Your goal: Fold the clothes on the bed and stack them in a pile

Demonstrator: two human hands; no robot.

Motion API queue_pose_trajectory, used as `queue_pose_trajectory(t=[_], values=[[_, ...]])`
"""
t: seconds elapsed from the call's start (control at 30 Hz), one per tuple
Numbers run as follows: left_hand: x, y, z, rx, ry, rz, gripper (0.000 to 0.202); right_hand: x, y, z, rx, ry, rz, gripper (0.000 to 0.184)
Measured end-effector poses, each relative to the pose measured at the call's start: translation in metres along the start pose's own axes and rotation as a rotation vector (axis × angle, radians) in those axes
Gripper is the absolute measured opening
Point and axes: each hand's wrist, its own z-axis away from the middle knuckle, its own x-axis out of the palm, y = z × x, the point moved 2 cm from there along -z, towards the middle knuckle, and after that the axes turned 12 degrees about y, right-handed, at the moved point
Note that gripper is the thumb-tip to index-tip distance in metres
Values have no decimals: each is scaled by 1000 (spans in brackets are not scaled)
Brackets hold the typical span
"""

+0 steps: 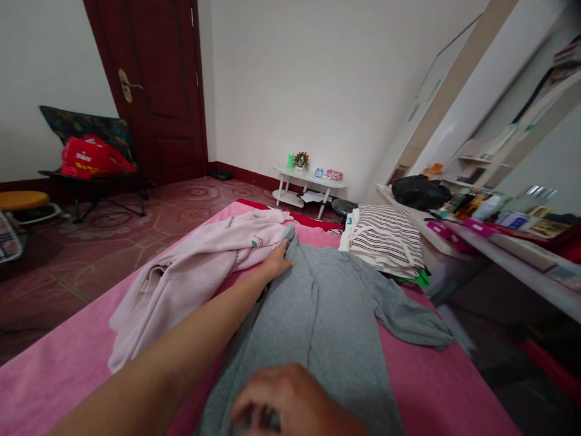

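Note:
A grey long-sleeved garment lies spread lengthwise on a pink bed cover. My left hand reaches far forward and pinches the garment's far top edge, fingers closed on the cloth. My right hand is close to the camera at the bottom, fingers curled on the near end of the same grey garment. A pale pink hooded garment lies crumpled to the left, touching the grey one near my left hand.
A folded pile topped by a striped cloth sits at the bed's far right. A cluttered desk runs along the right. A small white table, a dark red door and a chair with a red bag stand beyond.

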Motion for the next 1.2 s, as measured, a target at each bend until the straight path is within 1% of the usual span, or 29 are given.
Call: queue_pose_trajectory(t=[0.03,0.07,0.1,0.17,0.23,0.3,0.33,0.37,0.4,0.43,0.5,0.53,0.57,0.6,0.63,0.67,0.73,0.8,0.87,0.9,0.97,1.03,1.13,1.2], values=[[-1,-1,2,14,16,-4,84,3,12,-6,49,81,29,18],[-1,-1,3,28,34,-8,82,7,22,-10,83,134,41,15],[-2,-1,5,41,53,-13,81,11,30,-13,93,148,33,13],[-2,-2,7,69,87,-24,78,20,40,-15,63,80,-39,11],[-2,-1,9,96,116,-39,75,26,41,-14,51,38,-115,15],[-2,0,13,119,141,-58,71,27,40,-15,57,31,-179,16],[-2,2,15,131,151,-68,69,25,40,-17,62,64,-199,16],[-3,4,19,139,163,-72,68,21,42,-20,61,138,-202,17],[-3,7,23,160,176,-83,68,14,46,-23,51,252,-186,19],[-4,12,28,200,197,-112,68,5,52,-26,32,395,-152,22],[-5,22,37,346,235,-227,68,-17,71,-30,-14,687,-40,30],[-5,27,42,443,230,-306,67,-27,83,-30,-28,803,25,33],[-4,32,45,538,201,-386,64,-36,95,-30,-26,889,84,36],[-2,35,48,613,155,-454,59,-44,108,-30,-6,946,134,38],[0,36,49,653,105,-498,55,-49,120,-29,30,976,173,41],[2,36,49,665,64,-527,50,-53,131,-28,72,984,198,43],[5,33,48,631,40,-560,43,-56,145,-28,147,958,230,46],[7,30,45,592,46,-578,42,-57,151,-32,187,924,263,50],[9,27,44,586,35,-597,42,-59,152,-38,194,900,297,51],[10,26,44,586,28,-605,43,-60,151,-42,191,891,310,48],[11,25,44,580,15,-616,44,-63,151,-47,174,886,329,35],[11,24,43,569,6,-619,44,-66,153,-48,163,909,341,22],[12,21,41,557,-2,-625,44,-68,158,-41,192,937,373,17],[12,20,39,552,-7,-632,45,-69,160,-35,226,907,411,15]])
